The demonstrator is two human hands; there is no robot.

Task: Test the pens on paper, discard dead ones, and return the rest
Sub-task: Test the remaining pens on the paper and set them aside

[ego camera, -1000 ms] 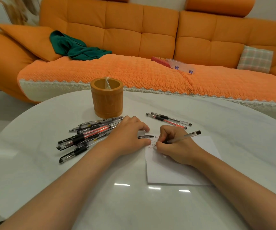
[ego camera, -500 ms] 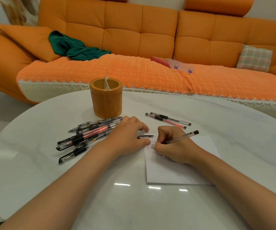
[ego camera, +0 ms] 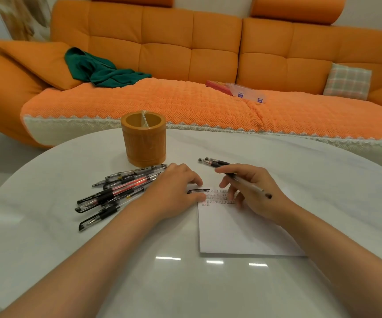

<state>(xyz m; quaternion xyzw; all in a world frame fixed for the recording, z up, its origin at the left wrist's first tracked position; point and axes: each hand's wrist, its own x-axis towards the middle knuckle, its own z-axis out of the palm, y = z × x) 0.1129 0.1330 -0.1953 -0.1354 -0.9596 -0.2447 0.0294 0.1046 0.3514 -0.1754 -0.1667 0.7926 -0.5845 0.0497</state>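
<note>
A white sheet of paper (ego camera: 238, 230) lies on the round white table, with rows of small test marks (ego camera: 217, 197) along its top edge. My right hand (ego camera: 252, 193) is lifted above those marks and holds a clear pen (ego camera: 249, 185) lying across its fingers, the tip end pointing up-left. My left hand (ego camera: 174, 191) rests on the table and touches the paper's top left corner, beside a black pen cap (ego camera: 198, 191). A pile of several pens (ego camera: 118, 191) lies left of that hand. Two more pens (ego camera: 210, 162) lie behind my right hand. An orange pen holder (ego camera: 143, 140) stands further back.
An orange sofa (ego camera: 185, 53) runs along the far side of the table (ego camera: 70, 260), with a green cloth (ego camera: 98, 70), a checked cushion (ego camera: 347, 81) and clear plastic boxes (ego camera: 245, 91) on it. Floor shows at the left.
My right hand has stopped writing, lifted off the paper and turned the pen so it lies across the fingers. The left hand has stayed where it was.
</note>
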